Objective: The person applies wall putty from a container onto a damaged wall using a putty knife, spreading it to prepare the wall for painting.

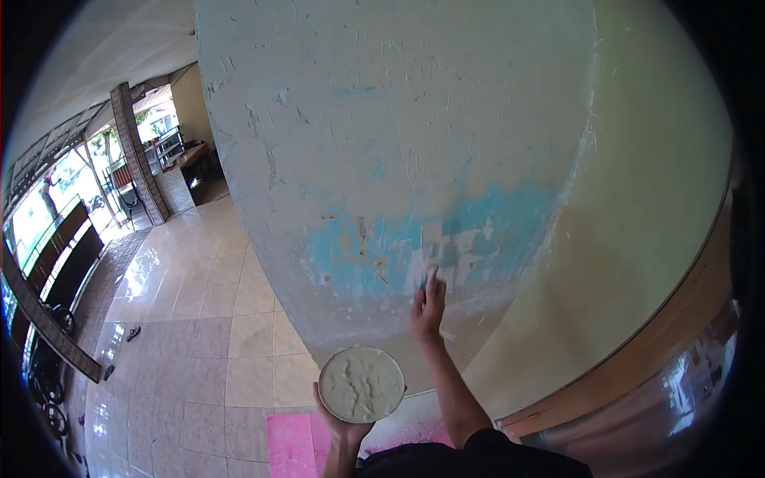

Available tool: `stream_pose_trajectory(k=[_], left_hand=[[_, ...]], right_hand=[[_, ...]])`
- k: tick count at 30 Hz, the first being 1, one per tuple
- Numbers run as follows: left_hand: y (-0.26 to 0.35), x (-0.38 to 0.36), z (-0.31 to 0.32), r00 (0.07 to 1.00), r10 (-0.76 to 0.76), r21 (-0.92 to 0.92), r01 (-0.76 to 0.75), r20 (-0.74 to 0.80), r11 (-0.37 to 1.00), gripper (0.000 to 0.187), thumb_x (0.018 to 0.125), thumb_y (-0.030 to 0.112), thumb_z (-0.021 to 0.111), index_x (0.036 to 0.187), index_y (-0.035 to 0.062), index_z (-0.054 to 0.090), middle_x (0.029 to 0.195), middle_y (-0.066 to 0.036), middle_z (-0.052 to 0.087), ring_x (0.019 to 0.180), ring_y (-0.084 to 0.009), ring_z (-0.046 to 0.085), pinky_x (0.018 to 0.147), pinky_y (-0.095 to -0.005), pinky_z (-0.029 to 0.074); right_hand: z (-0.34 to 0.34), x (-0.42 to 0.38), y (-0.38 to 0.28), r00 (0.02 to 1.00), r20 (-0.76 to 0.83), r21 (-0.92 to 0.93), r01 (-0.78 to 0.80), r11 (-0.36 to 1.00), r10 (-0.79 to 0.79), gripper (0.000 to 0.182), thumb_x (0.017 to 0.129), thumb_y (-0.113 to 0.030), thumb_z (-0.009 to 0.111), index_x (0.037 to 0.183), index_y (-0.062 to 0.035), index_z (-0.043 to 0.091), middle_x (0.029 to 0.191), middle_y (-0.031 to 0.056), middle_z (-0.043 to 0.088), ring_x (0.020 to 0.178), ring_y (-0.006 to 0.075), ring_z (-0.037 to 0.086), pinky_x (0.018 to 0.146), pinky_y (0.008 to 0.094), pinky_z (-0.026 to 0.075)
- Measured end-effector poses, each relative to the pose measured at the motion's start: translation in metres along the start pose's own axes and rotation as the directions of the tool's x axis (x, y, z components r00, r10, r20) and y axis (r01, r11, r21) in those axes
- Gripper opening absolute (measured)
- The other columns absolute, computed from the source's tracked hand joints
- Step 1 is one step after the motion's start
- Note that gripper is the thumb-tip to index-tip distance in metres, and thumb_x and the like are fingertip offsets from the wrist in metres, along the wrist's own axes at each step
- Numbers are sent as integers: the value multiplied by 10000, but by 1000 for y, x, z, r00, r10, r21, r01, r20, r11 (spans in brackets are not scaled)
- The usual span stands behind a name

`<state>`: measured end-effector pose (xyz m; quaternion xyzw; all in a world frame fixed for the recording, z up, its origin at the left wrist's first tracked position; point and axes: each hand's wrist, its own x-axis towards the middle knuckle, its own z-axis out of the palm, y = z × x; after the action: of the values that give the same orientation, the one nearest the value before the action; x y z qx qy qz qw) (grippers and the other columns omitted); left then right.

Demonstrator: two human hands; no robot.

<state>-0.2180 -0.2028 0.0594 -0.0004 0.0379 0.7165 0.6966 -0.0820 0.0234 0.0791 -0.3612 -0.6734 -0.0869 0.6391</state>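
My left hand (344, 422) holds a round container of pale, lumpy paste (362, 385) from below, its fingers wrapped round the side. My right hand (429, 307) is raised at the wall (382, 143), closed round a small tool whose shape is blurred, with one finger stretched up along it. Around and above that hand the wall shows worn turquoise paint (502, 231) with whitish smears and brown marks. Higher up the wall is grey and scratched.
A pink sheet (291, 442) lies on the floor below. To the right are a greenish wall (637, 239) and a wooden-edged surface (590, 398). At the left, tiled floor (191, 334) leads to a pillar (137, 151), a gate and motorbikes; sandals lie there.
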Motion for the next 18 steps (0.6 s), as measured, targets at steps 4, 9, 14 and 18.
stream_pose_trajectory(k=[4, 9, 14, 18], left_hand=[[-1, 1, 2, 999, -39, -36, 38, -13, 999, 747, 843, 660, 421, 1392, 153, 406, 1424, -82, 393, 1296, -317, 371, 1075, -564, 278], [-2, 3, 1, 999, -44, -8, 44, -26, 999, 743, 846, 657, 420, 1393, 154, 404, 1427, -82, 391, 1295, -316, 372, 1077, -562, 279], [-1, 0, 3, 999, -34, -15, 34, 8, 999, 736, 853, 653, 412, 1395, 155, 401, 1425, -85, 393, 1292, -311, 377, 1081, -545, 283], [-1, 4, 0, 1000, -28, 18, 28, -6, 999, 738, 848, 656, 422, 1392, 158, 404, 1423, -85, 396, 1294, -311, 375, 1081, -549, 280]], right_hand=[[-3, 95, -37, 1000, 5, 54, 31, 998, -31, 559, 900, -55, 549, 1425, -93, 363, 1022, 175, 511, 786, 320, 581, 598, 365, 500], [8, 62, -26, 999, 22, -65, -29, 997, 31, 563, 908, -80, 549, 1434, -121, 351, 973, 146, 507, 760, 313, 595, 576, 377, 518], [-4, -31, -3, 979, 177, -99, -86, 991, 103, 578, 886, -78, 570, 1427, -127, 372, 933, 136, 511, 763, 296, 597, 577, 379, 512], [-5, -7, -9, 992, 109, -23, -66, 998, 68, 580, 882, -69, 571, 1427, -129, 380, 935, 129, 508, 755, 285, 592, 587, 372, 507]])
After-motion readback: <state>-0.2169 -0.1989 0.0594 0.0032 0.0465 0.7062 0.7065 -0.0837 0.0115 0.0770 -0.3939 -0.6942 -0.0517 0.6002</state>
